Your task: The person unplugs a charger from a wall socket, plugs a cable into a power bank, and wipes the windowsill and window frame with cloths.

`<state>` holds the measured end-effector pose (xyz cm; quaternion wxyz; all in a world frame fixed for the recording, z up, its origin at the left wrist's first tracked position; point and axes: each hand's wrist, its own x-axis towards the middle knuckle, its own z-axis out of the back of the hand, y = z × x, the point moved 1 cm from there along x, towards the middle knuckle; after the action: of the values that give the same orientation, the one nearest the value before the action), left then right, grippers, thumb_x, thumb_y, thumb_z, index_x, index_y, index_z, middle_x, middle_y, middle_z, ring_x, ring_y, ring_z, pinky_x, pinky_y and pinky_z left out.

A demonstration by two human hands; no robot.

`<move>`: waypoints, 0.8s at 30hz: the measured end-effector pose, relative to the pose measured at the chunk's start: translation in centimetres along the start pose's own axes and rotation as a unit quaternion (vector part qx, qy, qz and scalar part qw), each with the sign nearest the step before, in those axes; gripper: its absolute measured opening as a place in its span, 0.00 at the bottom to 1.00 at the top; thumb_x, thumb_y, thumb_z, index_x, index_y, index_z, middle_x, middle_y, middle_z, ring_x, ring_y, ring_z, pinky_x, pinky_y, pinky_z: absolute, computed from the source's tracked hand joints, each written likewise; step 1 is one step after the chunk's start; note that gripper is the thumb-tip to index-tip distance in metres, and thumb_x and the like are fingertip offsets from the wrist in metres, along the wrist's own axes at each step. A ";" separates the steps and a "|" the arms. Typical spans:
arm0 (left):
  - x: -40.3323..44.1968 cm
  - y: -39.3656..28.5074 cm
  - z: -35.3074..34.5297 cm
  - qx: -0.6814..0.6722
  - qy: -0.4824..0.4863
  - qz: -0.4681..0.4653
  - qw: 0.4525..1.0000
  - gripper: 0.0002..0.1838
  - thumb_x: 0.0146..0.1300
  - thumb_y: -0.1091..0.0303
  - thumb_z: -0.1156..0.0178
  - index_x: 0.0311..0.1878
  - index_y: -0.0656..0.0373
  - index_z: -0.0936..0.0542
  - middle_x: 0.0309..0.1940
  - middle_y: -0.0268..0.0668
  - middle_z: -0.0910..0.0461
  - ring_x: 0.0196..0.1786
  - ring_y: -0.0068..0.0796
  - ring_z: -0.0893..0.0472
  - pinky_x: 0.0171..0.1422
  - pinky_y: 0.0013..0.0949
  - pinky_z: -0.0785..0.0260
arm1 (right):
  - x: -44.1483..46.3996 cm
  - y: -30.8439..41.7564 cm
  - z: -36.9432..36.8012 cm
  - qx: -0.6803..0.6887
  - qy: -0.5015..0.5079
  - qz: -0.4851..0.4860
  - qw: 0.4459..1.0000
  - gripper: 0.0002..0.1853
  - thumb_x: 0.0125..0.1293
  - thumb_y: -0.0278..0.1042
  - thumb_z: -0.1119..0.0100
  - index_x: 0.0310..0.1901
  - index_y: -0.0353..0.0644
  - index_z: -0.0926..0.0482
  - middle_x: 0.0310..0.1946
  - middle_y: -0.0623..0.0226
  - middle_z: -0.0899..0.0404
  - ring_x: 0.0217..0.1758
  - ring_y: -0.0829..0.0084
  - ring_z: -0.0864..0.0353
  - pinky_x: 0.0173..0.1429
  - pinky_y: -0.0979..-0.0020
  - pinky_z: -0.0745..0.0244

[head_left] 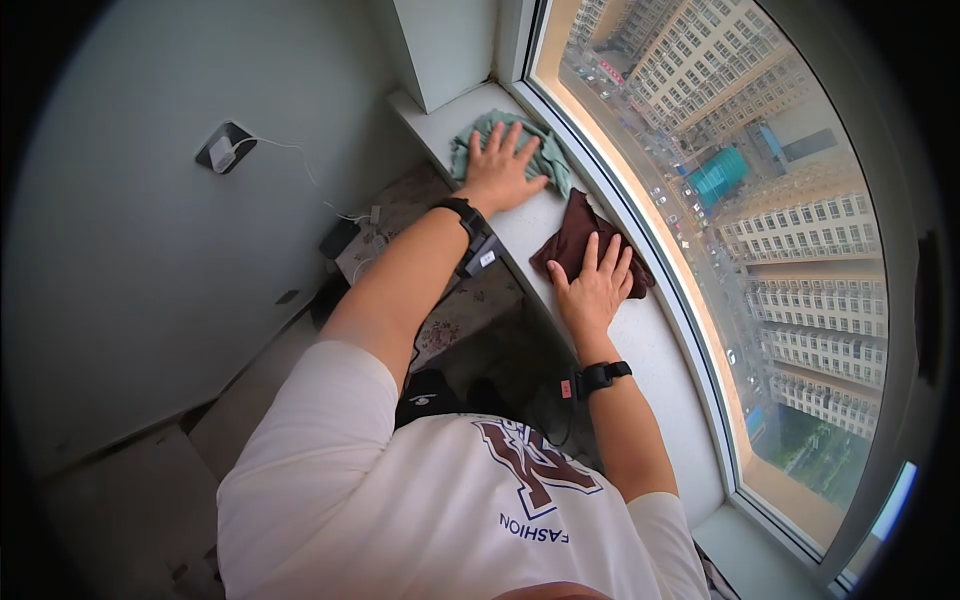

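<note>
My left hand (497, 174) lies flat with spread fingers on a crumpled green cloth (548, 165), which rests on the white windowsill (532, 220). Closer to me, a dark brown cloth (572, 232) is bunched on the same sill. My right hand (593, 290) presses on it, palm down and fingers outstretched. Neither hand is closed around its cloth. Each wrist wears a black strap with a small device. The undersides of both palms are hidden.
A large window (725, 210) borders the sill, with tall buildings far below. On the left wall, a white charger (222, 152) sits in a socket, its cable hanging down. A low surface with a floral cover (445, 325) stands beneath the sill.
</note>
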<state>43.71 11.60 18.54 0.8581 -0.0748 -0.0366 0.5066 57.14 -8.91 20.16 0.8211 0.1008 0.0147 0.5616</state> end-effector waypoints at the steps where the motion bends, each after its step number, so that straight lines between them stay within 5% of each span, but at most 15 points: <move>1: 1.5 1.8 0.4 0.003 0.003 0.023 1.000 0.42 0.66 0.34 0.51 0.79 0.40 0.43 0.82 0.40 0.56 0.83 0.45 0.58 0.82 0.59 0.72 | 0.6 0.6 -0.2 -0.019 -0.003 0.009 1.000 0.44 0.64 0.67 0.43 0.74 0.46 0.38 0.78 0.49 0.49 0.82 0.46 0.56 0.79 0.48 0.58; 7: 4.4 4.7 0.7 0.018 -0.054 0.056 0.997 0.38 0.68 0.41 0.52 0.78 0.47 0.40 0.81 0.37 0.50 0.83 0.40 0.54 0.83 0.56 0.67 | 1.4 1.2 -0.5 -0.061 0.025 0.009 0.998 0.44 0.64 0.66 0.44 0.75 0.48 0.39 0.79 0.51 0.51 0.82 0.47 0.57 0.79 0.48 0.58; 13: -8.0 -2.2 -0.2 -0.064 0.018 -0.235 0.970 0.31 0.67 0.48 0.49 0.72 0.46 0.29 0.78 0.36 0.41 0.82 0.39 0.49 0.83 0.55 0.64 | 1.5 0.7 -1.2 -0.103 0.039 0.012 0.994 0.44 0.61 0.63 0.40 0.75 0.47 0.38 0.79 0.52 0.51 0.81 0.48 0.56 0.78 0.48 0.56; 16: -10.2 1.2 -1.0 -0.125 -0.042 -0.247 0.960 0.29 0.66 0.53 0.46 0.71 0.44 0.27 0.77 0.36 0.39 0.80 0.39 0.46 0.83 0.53 0.61 | 1.3 0.9 -1.1 -0.095 0.005 0.021 0.995 0.44 0.61 0.63 0.40 0.74 0.48 0.37 0.79 0.54 0.50 0.81 0.49 0.54 0.77 0.48 0.55; 21: -3.8 13.1 0.0 -0.066 -0.111 -0.059 0.990 0.27 0.72 0.56 0.52 0.74 0.43 0.33 0.79 0.33 0.43 0.80 0.37 0.46 0.83 0.52 0.59 | 1.4 0.8 -1.5 -0.105 -0.008 0.026 0.994 0.42 0.63 0.63 0.41 0.74 0.49 0.36 0.79 0.55 0.48 0.81 0.49 0.52 0.78 0.48 0.54; 24: -3.0 11.8 0.4 -0.068 -0.126 -0.023 0.989 0.26 0.72 0.54 0.51 0.72 0.46 0.30 0.77 0.34 0.39 0.80 0.38 0.44 0.83 0.53 0.59 | 1.4 1.1 -1.5 -0.108 -0.008 0.020 0.994 0.41 0.63 0.61 0.41 0.74 0.50 0.36 0.78 0.56 0.47 0.81 0.50 0.52 0.78 0.48 0.54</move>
<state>32.06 14.64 17.06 0.8508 -0.0677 -0.1809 0.4887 56.46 -7.02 19.03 0.8162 0.0168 -0.0545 0.5750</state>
